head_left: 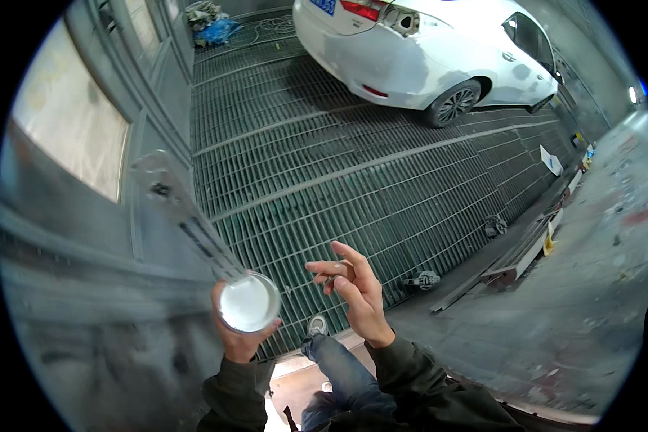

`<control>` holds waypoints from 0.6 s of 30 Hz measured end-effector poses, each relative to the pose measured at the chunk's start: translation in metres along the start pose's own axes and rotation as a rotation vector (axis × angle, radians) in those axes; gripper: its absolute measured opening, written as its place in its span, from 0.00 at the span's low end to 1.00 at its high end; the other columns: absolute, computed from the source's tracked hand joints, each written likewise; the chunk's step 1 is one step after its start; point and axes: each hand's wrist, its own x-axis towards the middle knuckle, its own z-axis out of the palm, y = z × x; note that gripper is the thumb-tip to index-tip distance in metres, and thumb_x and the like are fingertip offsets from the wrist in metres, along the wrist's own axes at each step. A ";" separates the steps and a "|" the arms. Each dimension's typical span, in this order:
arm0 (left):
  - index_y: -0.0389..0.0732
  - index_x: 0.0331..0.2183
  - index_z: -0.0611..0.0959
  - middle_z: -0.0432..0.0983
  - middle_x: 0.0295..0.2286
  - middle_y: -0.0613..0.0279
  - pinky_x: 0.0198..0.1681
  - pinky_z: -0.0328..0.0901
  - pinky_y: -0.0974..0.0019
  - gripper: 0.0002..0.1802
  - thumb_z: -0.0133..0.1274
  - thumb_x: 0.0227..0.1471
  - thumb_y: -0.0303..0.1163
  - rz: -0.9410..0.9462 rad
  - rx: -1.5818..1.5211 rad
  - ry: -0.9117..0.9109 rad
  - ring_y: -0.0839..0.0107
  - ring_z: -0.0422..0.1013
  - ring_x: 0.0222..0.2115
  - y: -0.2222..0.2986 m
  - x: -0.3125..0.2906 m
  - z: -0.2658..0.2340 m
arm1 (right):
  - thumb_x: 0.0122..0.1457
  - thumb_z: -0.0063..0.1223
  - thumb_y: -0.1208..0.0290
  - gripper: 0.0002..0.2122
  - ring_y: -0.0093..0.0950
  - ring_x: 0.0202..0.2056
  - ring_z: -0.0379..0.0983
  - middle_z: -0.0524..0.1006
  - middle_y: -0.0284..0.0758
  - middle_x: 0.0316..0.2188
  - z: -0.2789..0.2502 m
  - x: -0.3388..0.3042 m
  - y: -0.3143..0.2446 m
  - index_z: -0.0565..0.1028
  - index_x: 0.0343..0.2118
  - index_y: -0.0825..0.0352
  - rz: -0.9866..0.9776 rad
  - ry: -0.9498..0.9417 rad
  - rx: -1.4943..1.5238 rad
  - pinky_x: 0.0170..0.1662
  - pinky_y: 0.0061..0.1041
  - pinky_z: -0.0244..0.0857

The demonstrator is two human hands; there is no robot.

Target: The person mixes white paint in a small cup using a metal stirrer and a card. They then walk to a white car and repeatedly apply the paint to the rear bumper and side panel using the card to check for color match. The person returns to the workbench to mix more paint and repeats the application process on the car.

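My left hand (237, 342) is wrapped round a round cup (275, 306) of white liquid (244, 306), which looks like paint. A long flat grey strip with dark slots (198, 234), like a stirring stick, slants up and left from the cup. Its lower end meets the cup's far rim; whether it dips into the liquid I cannot tell. To the right of the cup, apart from it, my right hand (363, 299) hovers over the floor grating. Its index finger stretches out, the other fingers are loosely bent and apart, and I see nothing held in it.
A white car (403, 61) with grey patches and an opening beside its tail light stands ahead on the metal floor grating (324, 194). Grey panelled doors (108, 65) line the left. At right are a paint-stained surface (554, 302), a ledge, and a small round object (426, 279).
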 end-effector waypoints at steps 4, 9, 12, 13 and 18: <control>0.37 0.53 0.60 0.67 0.46 0.53 0.49 0.63 0.60 0.53 0.71 0.26 0.34 0.006 -0.001 0.052 0.63 0.65 0.47 0.044 0.098 0.003 | 0.59 0.39 0.78 0.19 0.20 0.35 0.70 0.76 0.40 0.38 -0.002 0.065 -0.058 0.60 0.55 0.68 -0.039 0.100 -0.289 0.39 0.19 0.63; 0.36 0.52 0.62 0.66 0.44 0.58 0.49 0.62 0.60 0.51 0.70 0.27 0.40 -0.047 -0.069 0.102 0.65 0.65 0.45 0.096 0.175 0.003 | 0.58 0.44 0.81 0.09 0.13 0.20 0.63 0.73 0.27 0.20 -0.017 0.115 -0.099 0.74 0.40 0.70 -0.131 0.422 -0.397 0.23 0.13 0.57; 0.35 0.55 0.59 0.64 0.47 0.57 0.52 0.59 0.58 0.55 0.70 0.27 0.39 -0.041 -0.015 0.129 0.63 0.63 0.49 0.085 0.223 -0.017 | 0.58 0.47 0.80 0.07 0.08 0.19 0.54 0.70 0.23 0.19 -0.016 0.158 -0.112 0.77 0.36 0.70 -0.119 0.641 -0.320 0.19 0.12 0.48; 0.36 0.56 0.57 0.63 0.49 0.55 0.53 0.58 0.57 0.56 0.69 0.28 0.38 -0.045 -0.071 0.081 0.62 0.61 0.50 0.076 0.242 -0.025 | 0.59 0.46 0.80 0.08 0.08 0.19 0.56 0.70 0.23 0.20 -0.015 0.173 -0.119 0.77 0.37 0.69 -0.104 0.625 -0.292 0.20 0.12 0.50; 0.37 0.59 0.54 0.57 0.55 0.51 0.58 0.52 0.53 0.48 0.60 0.38 0.28 -0.041 -0.184 -0.160 0.56 0.56 0.55 0.086 0.352 -0.044 | 0.62 0.38 0.76 0.11 0.16 0.23 0.70 0.73 0.29 0.20 0.011 0.273 -0.098 0.71 0.45 0.69 -0.008 0.531 -0.172 0.28 0.18 0.66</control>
